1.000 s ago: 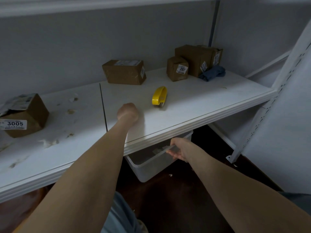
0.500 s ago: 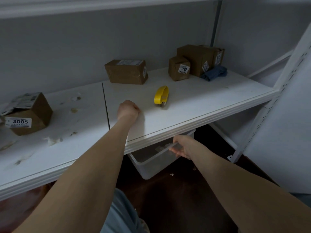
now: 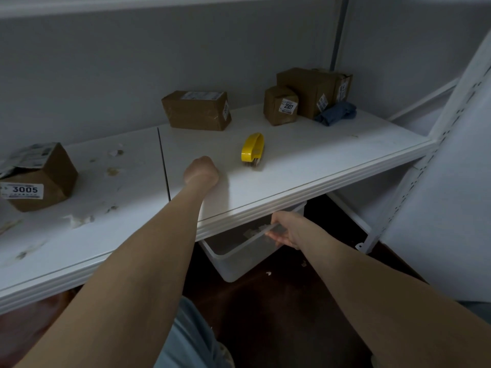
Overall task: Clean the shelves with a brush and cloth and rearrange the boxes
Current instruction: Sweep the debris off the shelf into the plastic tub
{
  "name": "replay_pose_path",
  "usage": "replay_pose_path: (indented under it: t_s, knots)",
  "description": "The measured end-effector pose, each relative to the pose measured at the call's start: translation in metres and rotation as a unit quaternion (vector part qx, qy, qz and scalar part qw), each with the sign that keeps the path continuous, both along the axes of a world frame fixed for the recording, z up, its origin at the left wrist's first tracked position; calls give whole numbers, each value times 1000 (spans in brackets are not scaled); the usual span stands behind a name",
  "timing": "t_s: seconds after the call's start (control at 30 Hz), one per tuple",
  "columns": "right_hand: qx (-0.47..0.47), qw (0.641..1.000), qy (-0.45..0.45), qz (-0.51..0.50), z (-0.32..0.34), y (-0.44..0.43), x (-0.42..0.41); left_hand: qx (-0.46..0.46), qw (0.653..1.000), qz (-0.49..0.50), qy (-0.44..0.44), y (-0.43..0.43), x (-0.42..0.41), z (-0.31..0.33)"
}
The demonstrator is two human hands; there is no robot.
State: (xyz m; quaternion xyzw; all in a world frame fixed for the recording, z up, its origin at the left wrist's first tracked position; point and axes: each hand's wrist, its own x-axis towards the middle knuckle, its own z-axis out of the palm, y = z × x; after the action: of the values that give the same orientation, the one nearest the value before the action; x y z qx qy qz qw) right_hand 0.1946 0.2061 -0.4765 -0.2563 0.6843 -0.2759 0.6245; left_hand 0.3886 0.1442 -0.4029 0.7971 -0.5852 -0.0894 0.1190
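A yellow brush [image 3: 252, 150] lies bristles down on the white shelf [image 3: 305, 160], just right of my left hand [image 3: 201, 170]. That hand rests on the shelf as a curled fist, with nothing visible in it. My right hand [image 3: 288, 231] grips the rim of a clear plastic bin [image 3: 233, 258] held under the shelf's front edge. A blue cloth [image 3: 336, 113] lies crumpled at the back right. The cardboard boxes are one labelled 3005 [image 3: 39, 179] at the left, one [image 3: 196, 110] at the back middle, and one labelled 2007 [image 3: 280, 106] against a bigger box [image 3: 308, 88].
Paper scraps and stains [image 3: 79, 220] litter the left half of the shelf. A seam [image 3: 163, 166] splits the two shelf boards. A white perforated upright [image 3: 414, 181] stands at the right end. Below is a dark floor with a few scraps.
My left fist has slid slightly farther onto the shelf. My right hand has raised the bin a little closer under the shelf edge. Brush, cloth and boxes have not moved.
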Motion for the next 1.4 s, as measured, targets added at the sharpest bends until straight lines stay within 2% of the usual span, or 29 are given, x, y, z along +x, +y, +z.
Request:
replay_pose_path:
  t_s: [0.2,0.4,0.57,0.87,0.93,1.0,1.03,1.2,1.33,1.4]
  knots:
    - [6,1000,8,1,-1,0,-2,18,997,-54,48,1,15,0]
    - [4,1000,2,7,1,1,-1,-21,994,-87,69,6,21,-6]
    - [5,1000,-1,0,0,2,-2,-68,988,-92,108,8,23,-8]
    - [17,1000,0,8,-6,2,-1,-93,975,-73,189,9,27,-13]
    - [11,1000,1,8,-6,3,0,-111,953,-54,277,11,28,-12]
    - [11,1000,4,10,-4,4,1,-126,911,-25,391,13,28,-11]
    - [13,1000,4,14,-2,4,1,-130,899,-18,418,15,28,-9]
    - [18,1000,2,13,3,9,0,-134,864,4,485,21,27,-4]
    - [1,1000,-1,7,6,13,-5,-151,850,23,503,25,30,1]
    - [-1,1000,0,2,6,13,-7,-121,848,15,515,30,27,4]
